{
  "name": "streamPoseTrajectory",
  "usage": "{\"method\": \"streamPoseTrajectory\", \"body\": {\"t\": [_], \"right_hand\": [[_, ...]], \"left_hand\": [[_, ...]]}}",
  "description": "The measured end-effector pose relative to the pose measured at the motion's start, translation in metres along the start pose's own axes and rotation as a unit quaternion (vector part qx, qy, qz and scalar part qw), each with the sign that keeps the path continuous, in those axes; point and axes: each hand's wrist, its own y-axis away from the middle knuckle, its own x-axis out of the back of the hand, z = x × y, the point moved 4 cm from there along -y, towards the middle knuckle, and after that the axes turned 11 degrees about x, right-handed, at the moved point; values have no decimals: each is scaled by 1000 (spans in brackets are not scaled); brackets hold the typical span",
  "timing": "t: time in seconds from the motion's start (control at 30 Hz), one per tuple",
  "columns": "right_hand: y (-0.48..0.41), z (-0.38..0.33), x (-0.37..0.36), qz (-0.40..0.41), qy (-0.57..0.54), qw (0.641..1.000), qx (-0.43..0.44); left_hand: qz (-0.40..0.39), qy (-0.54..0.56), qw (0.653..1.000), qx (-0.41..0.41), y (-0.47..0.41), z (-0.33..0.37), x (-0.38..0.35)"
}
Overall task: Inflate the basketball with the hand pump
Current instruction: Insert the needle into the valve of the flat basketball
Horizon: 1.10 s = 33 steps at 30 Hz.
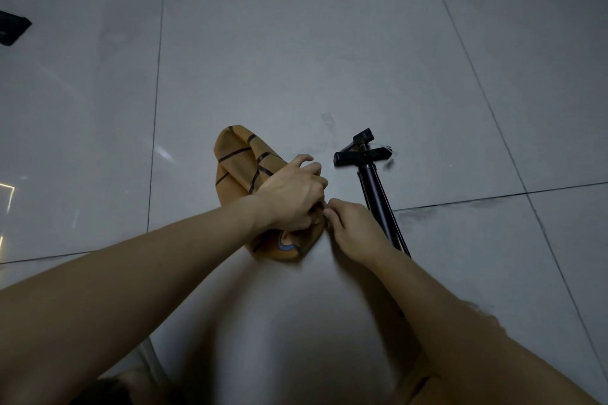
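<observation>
Grip, left hand (292,196): fingers were curled down over the folded basketball (237,161), holding its bunched skin against the floor (296,59). Grip, right hand (357,228): fingers were curled, the tips meeting the ball's near edge just beside the left thumb. Whether they pinched ball skin, a small fitting or nothing could not be told.

Item 1, basketball: orange with black seams, fully deflated. It lay collapsed in a creased fold on the tiled floor in front of the person, partly under the left hand. Judged light, limp and soft; the skin would buckle wherever pressed. Surface probably grippy rather than slick. Best taken by gathered skin close around the valve, to steady it against a needle. The valve itself was not visible.

Item 2, hand pump (378,194): black, lying flat on the floor just right of the ball, crossbar end farthest from the person. Neither hand gripped it. Judged rigid and light; take by barrel or handle.

Item 3, dark flat object (11,28): at the far left edge, well apart, unidentified.
</observation>
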Motion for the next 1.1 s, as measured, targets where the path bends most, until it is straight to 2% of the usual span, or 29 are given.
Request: {"method": "streamPoseTrajectory", "body": {"t": [0.13, 0.23, 0.3, 0.43, 0.47, 0.5, 0.57, 0.6, 0.63, 0.73, 0.8, 0.87, 0.97, 1.1], "right_hand": [[-6, 2, 1, -5, -115, 989, -92], [-10, 1, 0, -40, -254, 942, -217], [-10, 2, -5, -49, -368, 872, -319], [-7, 1, -16, -58, -592, 650, -473], [-7, 0, -16, -61, -616, 616, -487], [-6, -1, -16, -67, -626, 603, -490], [-5, 0, -12, -84, -621, 620, -472], [-4, 0, -9, -92, -603, 648, -456], [-3, 1, -5, -100, -565, 695, -433], [-4, 8, 10, -83, -350, 881, -305], [-4, 11, 18, -47, -220, 953, -203], [-3, 9, 21, -33, -118, 984, -133], [-2, 0, 18, -19, -4, 998, -60], [-5, -6, 14, -22, 12, 997, -73]], "left_hand": [[14, 4, 1000, 4, 1, 0, -1], [17, -9, 1000, -1, 4, 3, -3], [18, -25, 1000, -5, 6, 6, -4], [23, -49, 998, -12, 8, 9, -5], [22, -48, 998, -13, 9, 9, -5], [20, -47, 999, -13, 9, 9, -5], [14, -46, 999, -5, 8, 8, -4], [10, -45, 999, -1, 7, 8, -3], [6, -42, 999, 3, 6, 6, -1], [0, -24, 1000, 9, 6, 5, 3], [0, -18, 1000, 12, 5, 5, 4], [-8, -18, 1000, 13, 3, 4, 5], [-22, -9, 1000, 20, 1, 5, 6], [-40, -18, 999, 29, 0, 5, 7]]}}
